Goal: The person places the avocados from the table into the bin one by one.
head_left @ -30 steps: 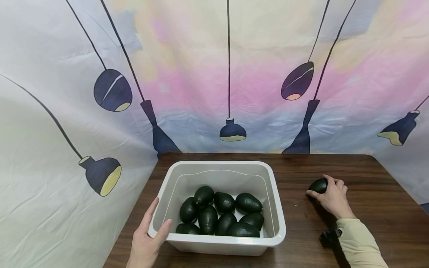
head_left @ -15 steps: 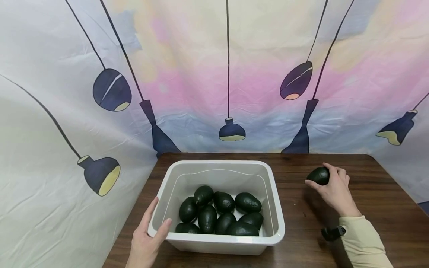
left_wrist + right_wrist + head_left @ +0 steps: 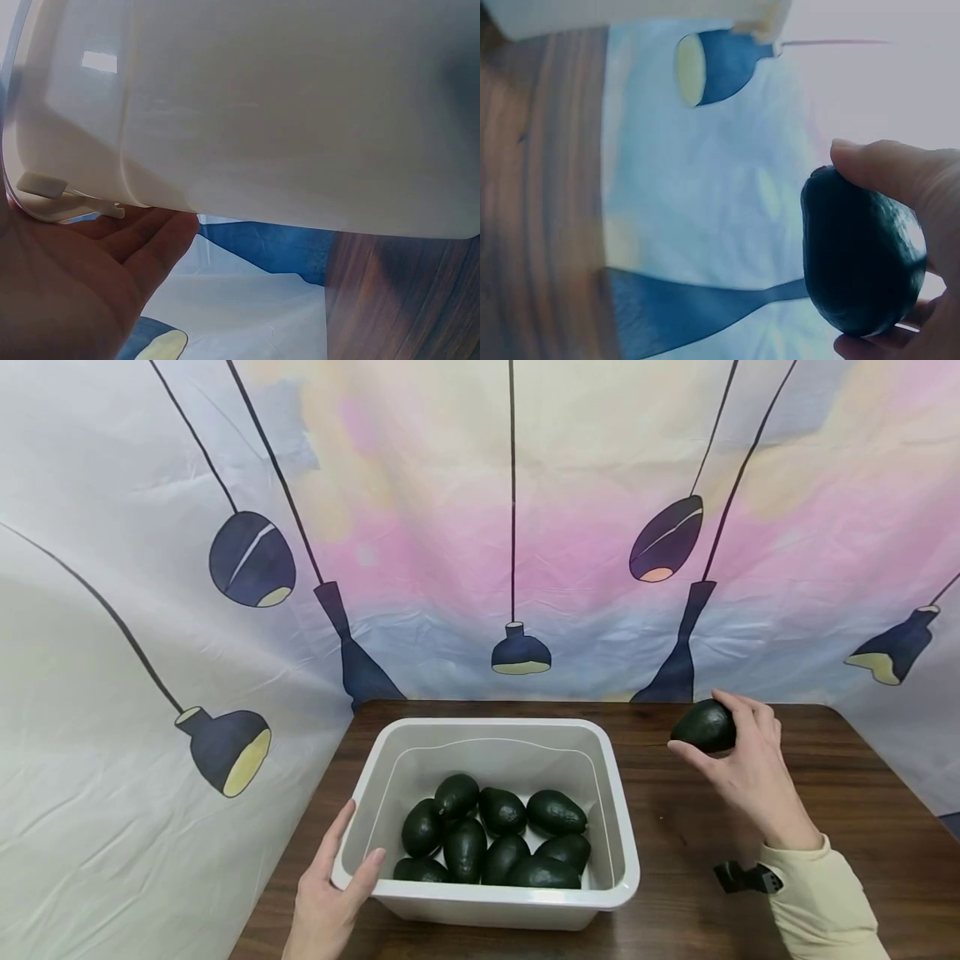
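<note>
My right hand (image 3: 761, 777) holds a dark green avocado (image 3: 707, 727) between thumb and fingers, raised over the right side of the table. In the right wrist view the thumb lies along the top of this avocado (image 3: 862, 255) and the fingertips show beneath it. My left hand (image 3: 326, 885) grips the near left corner of a white plastic tub (image 3: 495, 895), thumb over the rim and fingers along the outside. Under the rim, the left wrist view shows the fingers (image 3: 161, 240) against the tub's outer wall. Several avocados (image 3: 465, 852) lie together on the tub's floor.
The tub stands on a dark wooden table (image 3: 675, 877), left of the right hand. Behind the table hangs a pastel cloth (image 3: 442, 527) printed with dark lamps. A small black device (image 3: 747, 877) is worn at the right wrist, by the pale sleeve (image 3: 825, 902).
My right hand has lifted the avocado off the table, up and slightly toward the back. The left hand and the tub have stayed in place.
</note>
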Tool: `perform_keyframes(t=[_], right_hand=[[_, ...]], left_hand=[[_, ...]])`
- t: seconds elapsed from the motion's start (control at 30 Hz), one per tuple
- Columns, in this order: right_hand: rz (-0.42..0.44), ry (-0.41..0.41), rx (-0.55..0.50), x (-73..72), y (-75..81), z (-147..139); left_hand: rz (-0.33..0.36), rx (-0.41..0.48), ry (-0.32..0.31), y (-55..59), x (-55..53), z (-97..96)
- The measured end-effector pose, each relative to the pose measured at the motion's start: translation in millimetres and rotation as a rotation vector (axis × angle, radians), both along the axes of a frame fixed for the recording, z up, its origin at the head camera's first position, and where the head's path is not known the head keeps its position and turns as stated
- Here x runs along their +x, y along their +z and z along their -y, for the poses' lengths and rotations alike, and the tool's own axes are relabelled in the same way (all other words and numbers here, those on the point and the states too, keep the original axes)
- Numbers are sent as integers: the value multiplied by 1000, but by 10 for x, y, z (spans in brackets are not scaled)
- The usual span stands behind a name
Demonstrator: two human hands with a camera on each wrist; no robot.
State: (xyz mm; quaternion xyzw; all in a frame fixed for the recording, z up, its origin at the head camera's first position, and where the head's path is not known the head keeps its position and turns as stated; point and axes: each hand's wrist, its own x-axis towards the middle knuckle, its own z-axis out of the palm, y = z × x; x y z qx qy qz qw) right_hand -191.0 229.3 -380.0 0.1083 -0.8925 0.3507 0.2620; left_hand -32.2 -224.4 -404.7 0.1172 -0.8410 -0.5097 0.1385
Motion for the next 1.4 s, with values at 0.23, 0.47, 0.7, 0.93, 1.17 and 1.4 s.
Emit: perform_keyframes(t=[0.23, 0.47, 0.7, 0.93, 1.17, 1.4], right_hand=[[-75, 111, -8, 191, 258, 190], [-138, 270, 18, 388, 454, 416], [-154, 417, 81, 504, 551, 662], [-141, 548, 138, 558, 583, 909], [-114, 615, 156, 613, 549, 1030], [-116, 563, 170, 704, 568, 951]], left_hand=[[-15, -2, -4, 8, 8, -8], [-21, -15, 1, 0, 1, -6], [-11, -35, 26, 1, 21, -9], [-22, -28, 30, 4, 36, -15], [25, 7, -2, 17, 0, -31], [44, 38, -47, 33, -82, -67]])
